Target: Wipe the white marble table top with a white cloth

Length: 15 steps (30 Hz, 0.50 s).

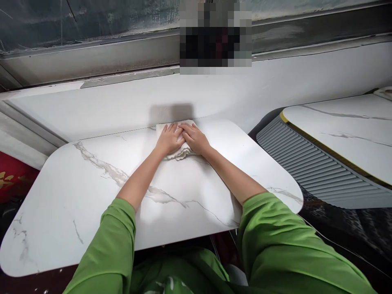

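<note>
A white folded cloth (180,155) with ruffled near edges lies at the far edge of the white marble-patterned table (190,183). My left hand (170,139) rests flat on it, fingers extended and slightly apart. Beside it, my right hand (196,138) presses down on the cloth too, its fingers stretched out toward the left hand. The fingertips of both hands meet or overlap near the middle. Part of the cloth is hidden under the palms.
A white wall panel (122,106) rises directly behind the table, below a window ledge (92,57). At the right stands another marble-topped piece (352,130) with a grey ribbed side (306,163). Something red (15,175) shows at the left edge.
</note>
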Each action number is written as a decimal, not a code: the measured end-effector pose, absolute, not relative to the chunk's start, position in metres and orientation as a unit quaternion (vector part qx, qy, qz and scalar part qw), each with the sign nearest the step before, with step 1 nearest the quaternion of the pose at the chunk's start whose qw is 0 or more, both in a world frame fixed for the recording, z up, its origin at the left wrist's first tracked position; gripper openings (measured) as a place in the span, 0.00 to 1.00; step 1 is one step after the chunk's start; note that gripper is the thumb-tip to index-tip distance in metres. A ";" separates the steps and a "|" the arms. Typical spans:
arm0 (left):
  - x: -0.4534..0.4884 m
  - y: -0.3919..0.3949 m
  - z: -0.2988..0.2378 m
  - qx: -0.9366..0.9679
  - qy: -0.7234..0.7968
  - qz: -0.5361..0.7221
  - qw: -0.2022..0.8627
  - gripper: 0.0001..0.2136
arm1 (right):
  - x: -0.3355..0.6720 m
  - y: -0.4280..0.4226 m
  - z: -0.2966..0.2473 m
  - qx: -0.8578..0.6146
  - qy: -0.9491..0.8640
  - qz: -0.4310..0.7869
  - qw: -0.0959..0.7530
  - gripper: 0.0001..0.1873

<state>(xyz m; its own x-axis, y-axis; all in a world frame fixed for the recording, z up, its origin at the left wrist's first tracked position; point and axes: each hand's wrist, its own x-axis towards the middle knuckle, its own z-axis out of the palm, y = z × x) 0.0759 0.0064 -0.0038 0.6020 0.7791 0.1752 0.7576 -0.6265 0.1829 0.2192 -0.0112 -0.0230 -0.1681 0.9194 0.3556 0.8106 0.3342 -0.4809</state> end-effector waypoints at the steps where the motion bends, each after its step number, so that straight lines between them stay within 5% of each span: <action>1: 0.078 -0.002 -0.004 0.893 0.432 0.121 0.045 0.24 | 0.221 -0.020 -0.024 -0.571 -0.761 0.088 0.297 0.26; 15: 0.155 -0.185 -0.009 0.950 0.288 0.115 0.019 0.30 | 0.316 -0.229 -0.022 -0.541 -0.789 0.063 0.286 0.24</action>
<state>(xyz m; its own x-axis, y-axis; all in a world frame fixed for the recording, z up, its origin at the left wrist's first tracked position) 0.1549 -0.1852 -0.0092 0.8076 0.5518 0.2082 0.5430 -0.8334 0.1027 0.3158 -0.2291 -0.0218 -0.2515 0.8884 0.3841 0.8168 0.4077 -0.4082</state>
